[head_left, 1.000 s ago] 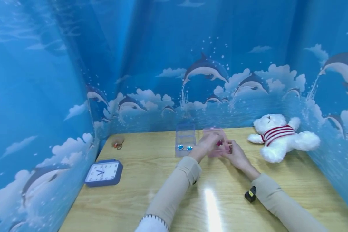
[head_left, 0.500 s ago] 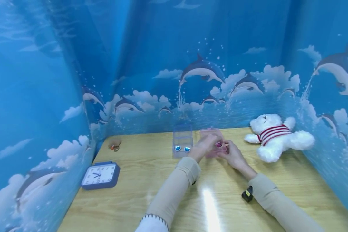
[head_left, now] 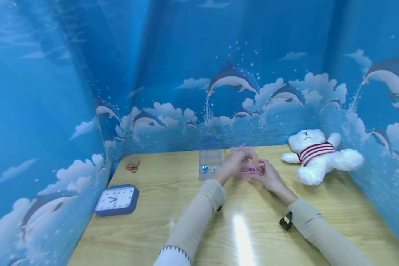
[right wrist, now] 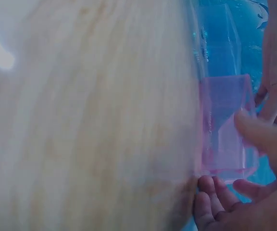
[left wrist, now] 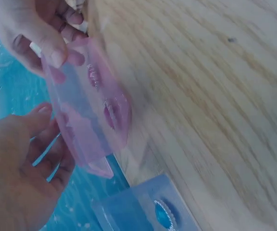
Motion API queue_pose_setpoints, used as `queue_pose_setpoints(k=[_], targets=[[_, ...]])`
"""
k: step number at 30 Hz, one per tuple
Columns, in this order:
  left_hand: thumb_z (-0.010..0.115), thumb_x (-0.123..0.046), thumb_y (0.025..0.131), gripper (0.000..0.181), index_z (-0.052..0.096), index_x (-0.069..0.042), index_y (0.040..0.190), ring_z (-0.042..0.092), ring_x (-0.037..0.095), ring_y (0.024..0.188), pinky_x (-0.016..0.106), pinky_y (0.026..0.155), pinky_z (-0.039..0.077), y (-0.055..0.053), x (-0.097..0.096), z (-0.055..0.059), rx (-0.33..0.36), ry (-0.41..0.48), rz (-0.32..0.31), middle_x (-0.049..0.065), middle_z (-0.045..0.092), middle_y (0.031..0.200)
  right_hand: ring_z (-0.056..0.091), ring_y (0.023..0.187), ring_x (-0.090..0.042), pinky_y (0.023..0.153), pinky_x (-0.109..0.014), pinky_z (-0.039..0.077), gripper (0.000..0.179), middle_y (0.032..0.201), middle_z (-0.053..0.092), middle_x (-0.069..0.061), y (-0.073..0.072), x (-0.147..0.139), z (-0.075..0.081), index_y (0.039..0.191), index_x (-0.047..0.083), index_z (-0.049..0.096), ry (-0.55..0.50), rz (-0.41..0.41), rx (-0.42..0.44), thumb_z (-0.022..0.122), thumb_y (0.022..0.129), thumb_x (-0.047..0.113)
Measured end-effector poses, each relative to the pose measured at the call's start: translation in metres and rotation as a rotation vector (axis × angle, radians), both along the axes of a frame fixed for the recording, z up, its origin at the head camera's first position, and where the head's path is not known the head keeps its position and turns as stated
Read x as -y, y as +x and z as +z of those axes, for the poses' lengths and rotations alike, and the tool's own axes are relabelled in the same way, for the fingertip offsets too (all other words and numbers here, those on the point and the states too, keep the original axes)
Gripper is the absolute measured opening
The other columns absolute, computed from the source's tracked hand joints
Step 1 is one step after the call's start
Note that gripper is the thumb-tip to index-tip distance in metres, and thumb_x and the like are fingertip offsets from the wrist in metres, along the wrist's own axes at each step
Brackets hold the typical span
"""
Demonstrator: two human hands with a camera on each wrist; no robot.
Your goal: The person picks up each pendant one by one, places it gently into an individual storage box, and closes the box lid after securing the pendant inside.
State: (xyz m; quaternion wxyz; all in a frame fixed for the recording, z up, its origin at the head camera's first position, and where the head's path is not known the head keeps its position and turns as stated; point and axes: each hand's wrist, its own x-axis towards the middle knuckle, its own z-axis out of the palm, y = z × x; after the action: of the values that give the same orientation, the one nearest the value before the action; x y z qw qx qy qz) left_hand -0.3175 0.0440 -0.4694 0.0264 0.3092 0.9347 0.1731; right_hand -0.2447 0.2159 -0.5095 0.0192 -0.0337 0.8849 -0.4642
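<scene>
A see-through pink plastic box (head_left: 242, 176) lies at the back of the table with its lid tipped back. Two pink gems with silvery beaded edges, one of them this gem (left wrist: 110, 115), sit side by side in its front part. My right hand (head_left: 269, 179) holds the box's right end, thumb over the wall and fingers at the side. Loosely bent, the fingers of my left hand (head_left: 233, 162) hover at the box's back part with nothing visible in them. Left of it stands a similar open blue box (head_left: 210, 161) with blue gems (head_left: 205, 169), partly covered by my left hand.
On the right lies a white teddy bear (head_left: 317, 151) in a striped top. A blue-framed clock (head_left: 117, 200) lies at the left edge, and a small brown pouch-like item (head_left: 133, 164) is behind it. A dolphin-print curtain (head_left: 173, 74) encloses the table.
My left hand has drawn back a little from the gem in the pink box, and both pink gems now show. My right hand stays at the box's right end.
</scene>
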Motion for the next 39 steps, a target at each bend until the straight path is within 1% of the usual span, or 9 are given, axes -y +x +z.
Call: queue_pose_setpoints(k=[4, 8, 14, 17, 20, 26, 33, 37, 39], targets=[[0.054, -0.027, 0.111, 0.035, 0.063, -0.019, 0.144, 0.066, 0.019, 0.128, 0.034, 0.105, 0.059, 0.005, 0.01, 0.005, 0.12, 0.219, 0.125, 0.0, 0.066, 0.145, 0.052, 0.135, -0.054, 0.11, -0.063, 0.05, 0.097, 0.151, 0.043, -0.041, -0.004, -0.003, 0.01, 0.163, -0.01, 0.013, -0.026, -0.009, 0.038, 0.072, 0.1, 0.034], [0.043, -0.042, 0.113, 0.049, 0.052, -0.014, 0.153, 0.058, 0.028, 0.14, 0.046, 0.116, 0.052, 0.012, 0.014, 0.011, 0.255, 0.456, 0.262, 0.01, 0.056, 0.155, 0.035, 0.15, -0.057, 0.125, -0.066, 0.034, 0.096, 0.165, 0.026, -0.039, -0.014, -0.002, 0.025, 0.167, -0.003, 0.002, -0.097, -0.064, 0.062, 0.053, 0.107, 0.051], [0.031, -0.067, 0.107, 0.076, 0.037, -0.015, 0.161, 0.043, 0.036, 0.153, 0.058, 0.128, 0.035, 0.02, 0.01, 0.027, 0.476, 0.725, 0.457, 0.013, 0.042, 0.167, 0.021, 0.159, -0.051, 0.133, -0.062, 0.019, 0.088, 0.173, 0.017, -0.031, -0.032, 0.006, 0.044, 0.168, -0.001, 0.006, -0.146, -0.111, 0.125, 0.019, 0.109, 0.064], [0.032, -0.072, 0.105, 0.08, 0.034, -0.015, 0.163, 0.037, 0.037, 0.156, 0.061, 0.129, 0.03, 0.022, 0.009, 0.031, 0.586, 0.824, 0.509, 0.013, 0.038, 0.169, 0.018, 0.16, -0.05, 0.134, -0.062, 0.016, 0.089, 0.174, 0.015, -0.029, -0.04, 0.008, 0.049, 0.167, -0.001, 0.01, -0.12, -0.118, 0.159, 0.012, 0.108, 0.066], [0.032, -0.072, 0.105, 0.082, 0.032, -0.015, 0.164, 0.032, 0.038, 0.159, 0.062, 0.131, 0.026, 0.022, 0.009, 0.03, 0.643, 0.836, 0.546, 0.013, 0.033, 0.172, 0.013, 0.161, -0.051, 0.134, -0.062, 0.012, 0.092, 0.174, 0.012, -0.029, -0.048, 0.007, 0.049, 0.167, -0.003, 0.008, -0.085, -0.105, 0.199, 0.006, 0.107, 0.066], [0.033, -0.064, 0.108, 0.076, 0.034, -0.013, 0.165, 0.028, 0.038, 0.161, 0.06, 0.133, 0.023, 0.02, 0.011, 0.019, 0.694, 0.856, 0.543, 0.015, 0.027, 0.174, 0.016, 0.159, -0.052, 0.134, -0.061, 0.012, 0.093, 0.171, 0.016, -0.033, -0.052, 0.005, 0.044, 0.166, -0.004, 0.007, -0.032, -0.073, 0.241, -0.004, 0.105, 0.065], [0.038, -0.059, 0.109, 0.074, 0.032, -0.01, 0.165, 0.031, 0.039, 0.16, 0.057, 0.13, 0.032, 0.021, 0.014, 0.009, 0.74, 0.939, 0.515, 0.016, 0.029, 0.173, 0.024, 0.158, -0.051, 0.133, -0.061, 0.019, 0.092, 0.169, 0.025, -0.033, -0.047, 0.005, 0.036, 0.167, -0.001, 0.008, -0.123, -0.11, 0.24, 0.001, 0.106, 0.067], [0.04, -0.061, 0.108, 0.079, 0.028, -0.008, 0.166, 0.031, 0.039, 0.159, 0.058, 0.129, 0.034, 0.018, 0.015, 0.01, 0.749, 0.954, 0.5, 0.017, 0.027, 0.174, 0.037, 0.149, -0.051, 0.125, -0.061, 0.032, 0.094, 0.162, 0.036, -0.035, -0.045, 0.005, 0.037, 0.166, -0.002, 0.019, -0.145, -0.124, 0.191, 0.005, 0.106, 0.069], [0.041, -0.063, 0.107, 0.083, 0.025, -0.007, 0.167, 0.031, 0.039, 0.159, 0.058, 0.129, 0.035, 0.016, 0.015, 0.011, 0.736, 0.944, 0.472, 0.017, 0.027, 0.174, 0.038, 0.147, -0.051, 0.125, -0.061, 0.032, 0.093, 0.16, 0.038, -0.036, -0.046, 0.005, 0.039, 0.164, -0.003, 0.022, -0.162, -0.128, 0.163, 0.008, 0.106, 0.069]])
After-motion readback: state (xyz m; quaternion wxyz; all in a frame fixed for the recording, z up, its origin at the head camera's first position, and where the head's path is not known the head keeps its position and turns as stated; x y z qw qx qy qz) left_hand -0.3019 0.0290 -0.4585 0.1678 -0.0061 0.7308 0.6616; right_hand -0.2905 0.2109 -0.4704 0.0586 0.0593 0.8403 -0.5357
